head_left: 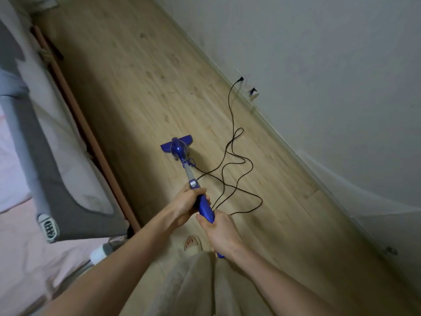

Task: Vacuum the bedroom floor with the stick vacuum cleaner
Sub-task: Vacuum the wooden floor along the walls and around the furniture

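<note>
**Bedroom strip between bed and wall — vacuum mid-floor, cord loose alongside**

Wood-look floor (141, 71) runs in a narrow lane, bed on one side, pale wall (319, 53) on the other.

Grip: both hands clenched round the stick vacuum cleaner (182, 156). Left hand (185, 205) wraps the blue handle high up, just below the grey switch plate. Right hand (219, 231) wraps the lower end of the handle, close to the body. Hands near each other, blue handle showing between them.

Outward: grey tube slopes down and away to the blue motor body and the floor head (176, 142), which sits flat on the boards about mid-lane, well apart from both bed and wall.

Cord (237, 160): black, loose, several crossing loops on the floor just beside the tube on the wall side; runs up to a plug (239, 80) at the skirting. One strand passes close under the right hand.

Bed side: grey mesh bed rail (45, 179), pink bedding (20, 236). One slippered foot (193, 242) below the hands.

Risks, judged:
- Head swung toward the wall would ride over the loops and could snag or suck cord.
- Pushing far up the lane could draw the cord taut and tug the plug.
- Stepping forward, the foot may catch a loop.
- Strokes toward the bed may knock the rail frame.
</note>
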The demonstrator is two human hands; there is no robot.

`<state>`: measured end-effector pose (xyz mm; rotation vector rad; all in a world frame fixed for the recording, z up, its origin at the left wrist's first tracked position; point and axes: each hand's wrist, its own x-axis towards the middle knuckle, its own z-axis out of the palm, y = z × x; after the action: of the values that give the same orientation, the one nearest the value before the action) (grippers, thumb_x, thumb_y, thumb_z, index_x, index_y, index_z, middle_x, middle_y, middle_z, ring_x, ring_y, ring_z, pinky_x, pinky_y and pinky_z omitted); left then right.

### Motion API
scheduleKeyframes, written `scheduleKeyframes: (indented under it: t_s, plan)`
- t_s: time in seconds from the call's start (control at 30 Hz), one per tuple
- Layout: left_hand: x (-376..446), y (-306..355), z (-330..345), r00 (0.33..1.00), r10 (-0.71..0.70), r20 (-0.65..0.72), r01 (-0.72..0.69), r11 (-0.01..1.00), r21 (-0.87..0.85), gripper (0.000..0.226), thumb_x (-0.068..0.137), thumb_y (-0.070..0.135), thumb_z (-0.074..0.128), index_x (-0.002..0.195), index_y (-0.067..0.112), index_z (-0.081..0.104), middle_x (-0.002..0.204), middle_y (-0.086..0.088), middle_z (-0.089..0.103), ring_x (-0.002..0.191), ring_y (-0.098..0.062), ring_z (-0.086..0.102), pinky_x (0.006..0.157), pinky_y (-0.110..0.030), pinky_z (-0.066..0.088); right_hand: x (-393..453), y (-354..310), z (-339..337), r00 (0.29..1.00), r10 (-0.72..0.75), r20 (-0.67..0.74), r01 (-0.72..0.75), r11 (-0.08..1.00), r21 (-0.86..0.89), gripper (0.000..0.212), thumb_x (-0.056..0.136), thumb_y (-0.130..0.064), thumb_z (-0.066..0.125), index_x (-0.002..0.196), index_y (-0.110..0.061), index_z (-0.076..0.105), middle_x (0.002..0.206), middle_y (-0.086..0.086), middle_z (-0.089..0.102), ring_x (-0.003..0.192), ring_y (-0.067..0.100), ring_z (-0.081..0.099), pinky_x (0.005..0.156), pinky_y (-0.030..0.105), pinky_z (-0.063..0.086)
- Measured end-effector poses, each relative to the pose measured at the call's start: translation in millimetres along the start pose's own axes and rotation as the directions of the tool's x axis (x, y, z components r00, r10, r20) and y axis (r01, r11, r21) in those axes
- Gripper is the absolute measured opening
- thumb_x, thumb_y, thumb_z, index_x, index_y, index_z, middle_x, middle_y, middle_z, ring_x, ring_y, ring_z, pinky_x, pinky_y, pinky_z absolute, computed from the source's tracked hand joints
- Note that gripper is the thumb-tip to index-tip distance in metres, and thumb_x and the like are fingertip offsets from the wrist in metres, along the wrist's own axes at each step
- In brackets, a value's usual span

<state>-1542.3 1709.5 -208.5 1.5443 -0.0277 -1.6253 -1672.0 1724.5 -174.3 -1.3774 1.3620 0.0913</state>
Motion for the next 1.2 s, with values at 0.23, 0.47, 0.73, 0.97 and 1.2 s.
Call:
scheduleKeyframes:
  t_s: [0.23,0.47,0.73,0.97,1.2]
  plan:
    - [47.5,7.0,-30.4,0.997,-0.048,-0.065,0.045,0.998,-0.049,0.021,0.095,0.006,0.053,0.115,0.008,0.045,0.077,-0.009,0.050,0.064,-0.018,0.053,0.064,-0.032,0.052,53.4,-11.3,16.9,0.989,0.025,0.143,-0.002,0.988,-0.156,0.037,0.095,-0.053,0.046,0.096,-0.016,0.049,0.071,-0.004,0.059,0.058,0.012,0.056,0.057,0.026,0.043]
    - [121.7,-6.4,-19.5,0.968,0.021,-0.252,-0.014,0.999,0.030,0.021,0.096,0.007,0.052,0.114,0.012,0.044,0.083,-0.006,0.051,0.064,-0.015,0.051,0.066,-0.030,0.051,142.9,26.5,-4.5,0.960,0.107,0.258,-0.030,0.958,-0.285,0.033,0.088,-0.051,0.055,0.076,-0.022,0.047,0.086,0.007,0.063,0.088,0.033,0.065,0.083,0.047,0.055]
    - [206.1,-64.6,-11.3,0.883,0.173,-0.437,-0.128,0.983,0.129,0.035,0.095,0.009,0.054,0.121,0.030,0.043,0.087,-0.004,0.056,0.070,-0.014,0.054,0.064,-0.020,0.048,267.0,96.3,-52.6,0.989,0.030,0.147,0.037,0.902,-0.429,0.015,0.094,-0.030,0.052,0.093,-0.015,0.056,0.093,0.007,0.065,0.090,0.027,0.060,0.077,0.034,0.049]
    - [316.1,-148.0,-29.4,0.818,0.212,-0.534,-0.153,0.976,0.152,0.033,0.095,0.009,0.053,0.120,0.029,0.045,0.078,-0.003,0.053,0.066,-0.013,0.051,0.063,-0.018,0.049,415.5,156.2,-34.2,0.970,-0.096,0.224,0.214,0.772,-0.598,0.021,0.096,-0.030,0.051,0.109,-0.014,0.053,0.095,-0.003,0.058,0.086,0.019,0.055,0.070,0.027,0.037]
    - [438.0,-240.4,-70.4,0.790,0.210,-0.576,-0.125,0.975,0.185,0.029,0.093,0.011,0.053,0.120,0.023,0.049,0.080,0.002,0.055,0.060,-0.009,0.054,0.064,-0.020,0.047,538.3,256.7,54.4,0.829,-0.128,0.544,0.541,0.431,-0.722,0.041,0.089,-0.020,0.059,0.127,-0.009,0.046,0.121,0.008,0.052,0.114,0.026,0.050,0.089,0.034,0.043]
